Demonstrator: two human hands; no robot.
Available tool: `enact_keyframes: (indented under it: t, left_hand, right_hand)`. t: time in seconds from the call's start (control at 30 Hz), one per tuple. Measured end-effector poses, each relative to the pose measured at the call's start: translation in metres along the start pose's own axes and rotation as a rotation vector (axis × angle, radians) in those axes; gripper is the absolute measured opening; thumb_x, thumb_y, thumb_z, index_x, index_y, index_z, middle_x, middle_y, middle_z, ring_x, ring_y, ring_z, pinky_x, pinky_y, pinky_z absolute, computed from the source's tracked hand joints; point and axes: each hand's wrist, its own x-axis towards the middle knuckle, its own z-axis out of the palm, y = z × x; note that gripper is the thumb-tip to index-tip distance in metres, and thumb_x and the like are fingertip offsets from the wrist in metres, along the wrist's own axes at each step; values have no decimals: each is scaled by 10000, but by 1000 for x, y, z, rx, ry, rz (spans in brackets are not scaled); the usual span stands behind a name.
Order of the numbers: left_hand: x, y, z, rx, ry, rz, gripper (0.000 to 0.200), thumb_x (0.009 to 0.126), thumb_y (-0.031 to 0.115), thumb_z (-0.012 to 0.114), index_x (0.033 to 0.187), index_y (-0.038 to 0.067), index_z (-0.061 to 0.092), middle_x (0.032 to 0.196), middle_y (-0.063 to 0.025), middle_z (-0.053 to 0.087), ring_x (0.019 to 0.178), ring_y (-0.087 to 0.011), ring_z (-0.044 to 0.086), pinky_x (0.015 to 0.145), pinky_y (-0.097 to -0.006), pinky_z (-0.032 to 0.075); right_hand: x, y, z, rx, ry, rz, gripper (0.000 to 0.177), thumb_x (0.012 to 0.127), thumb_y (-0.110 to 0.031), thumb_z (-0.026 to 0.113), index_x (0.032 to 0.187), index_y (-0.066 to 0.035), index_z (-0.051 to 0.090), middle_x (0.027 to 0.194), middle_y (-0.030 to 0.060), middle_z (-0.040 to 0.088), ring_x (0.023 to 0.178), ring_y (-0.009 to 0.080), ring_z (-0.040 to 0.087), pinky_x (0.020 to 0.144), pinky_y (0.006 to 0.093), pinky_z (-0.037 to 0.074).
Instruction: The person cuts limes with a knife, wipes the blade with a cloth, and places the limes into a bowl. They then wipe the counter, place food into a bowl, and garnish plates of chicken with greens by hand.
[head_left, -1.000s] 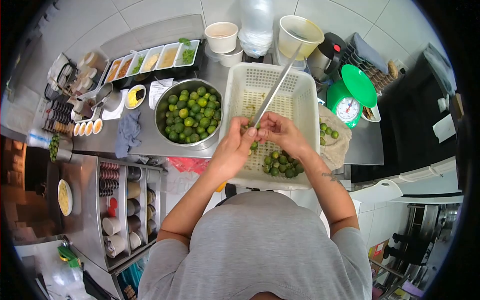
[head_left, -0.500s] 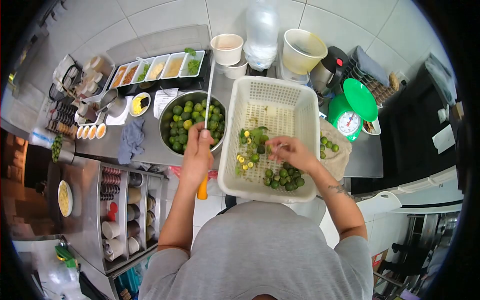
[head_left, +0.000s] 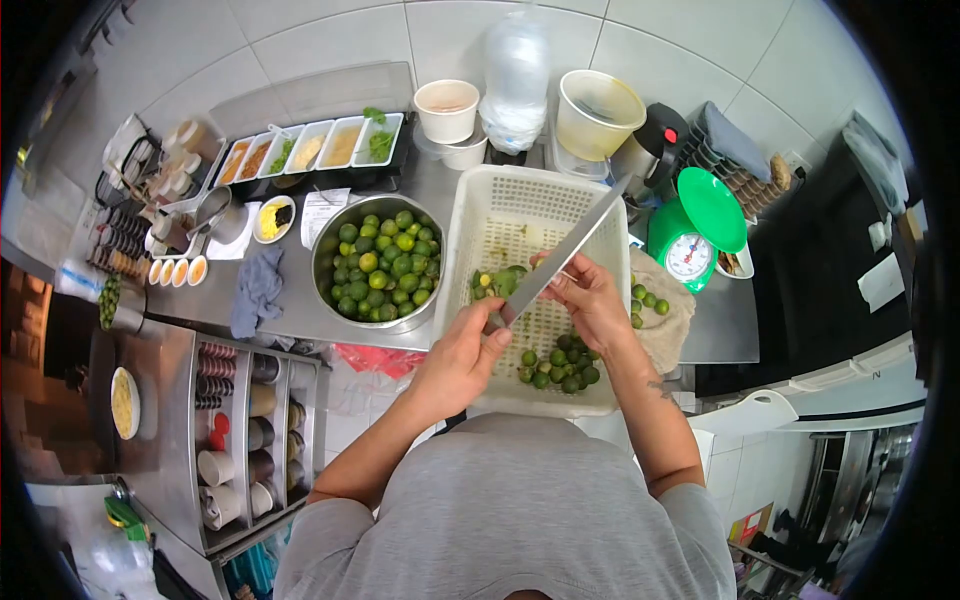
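Observation:
My left hand (head_left: 462, 356) grips the handle of a long knife (head_left: 570, 247), whose blade slants up to the right across the white perforated basket (head_left: 470, 210). My right hand (head_left: 592, 298) is over the basket, fingers closed around a small green lime at the blade. Several whole limes (head_left: 556, 368) lie in the basket's near corner, and cut halves (head_left: 495, 282) lie toward its left side. A steel bowl (head_left: 325, 247) full of green limes (head_left: 382, 262) stands just left of the basket.
A green scale (head_left: 695, 232) and a cloth with loose limes (head_left: 648, 302) sit right of the basket. Tubs (head_left: 446, 108), a plastic jug (head_left: 596, 113), condiment trays (head_left: 309, 149) and a grey rag (head_left: 257, 282) line the steel counter. Shelves of cups (head_left: 245, 420) stand lower left.
My left hand brought the knife back from over the steel bowl to the basket. My right hand lifted from the limes in the basket and met the blade.

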Motion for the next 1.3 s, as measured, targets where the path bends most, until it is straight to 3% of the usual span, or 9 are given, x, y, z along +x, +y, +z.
enact_keyframes:
  t: [0.27,0.57,0.77,0.97,1.07,1.1,1.2,1.23,1.3]
  left_hand:
    - [-5,2,6,82,-37,-41,454,976,296,427,1302,-12,361,1170,-206,490,989,-312,559,877,-391,446]
    - [7,18,5,222,-42,-51,526,968,274,412,1387,-4,257,1127,-256,481,928,-423,564,774,-492,460]
    - [13,-3,15,221,127,5,447,979,336,400,1301,27,363,1111,-248,532,940,-385,590,807,-432,460]
    - [13,-1,-9,40,158,12,361,949,281,486,1153,-8,414,1049,-228,563,920,-383,584,790,-435,465]
    - [7,-5,-28,22,333,28,326,951,268,494,1111,-7,422,1002,-202,575,881,-310,591,790,-387,461]
    - [5,-7,-34,28,408,22,316,953,264,495,1100,-6,423,986,-193,577,868,-284,590,788,-372,458]
    - [2,-16,-56,94,440,-218,326,958,279,491,1092,-10,420,958,-175,575,851,-253,567,788,-354,447]
    - [1,-19,-59,74,467,-206,334,958,286,491,1091,-12,419,946,-170,572,849,-251,564,789,-350,444]
    - [1,-28,-60,36,519,-184,349,958,299,492,1087,-16,419,922,-158,565,844,-246,557,790,-342,439]
  right_hand:
    - [2,6,-2,-149,87,-120,257,856,10,586,1109,46,565,936,75,629,842,131,598,777,286,503]
    - [-14,1,28,-312,-18,-79,250,827,67,568,1075,36,573,939,60,631,844,121,598,779,261,486]
    - [-17,26,30,-290,-94,-58,190,821,76,563,1001,18,576,898,44,614,821,103,574,752,255,477]
    - [-6,3,36,-105,-204,119,250,841,22,578,1091,23,569,919,68,627,826,134,583,756,273,479]
    - [0,-1,4,-782,-402,-53,290,834,-3,591,1122,-27,583,973,78,631,834,146,594,770,285,485]
    - [-2,0,-2,-1021,-483,58,312,820,-17,603,1126,-80,607,1056,55,606,955,181,593,812,311,482]
    - [-11,36,-22,-1286,-671,-221,305,760,-38,645,1063,-67,624,917,125,618,869,313,610,789,364,489]
    - [-12,41,-24,-1325,-730,-120,352,723,-45,666,1071,-66,623,898,141,606,873,362,589,797,388,480]
    - [-9,46,-26,-1388,-744,13,333,747,-64,662,1077,-59,617,949,129,612,875,320,606,785,370,487]
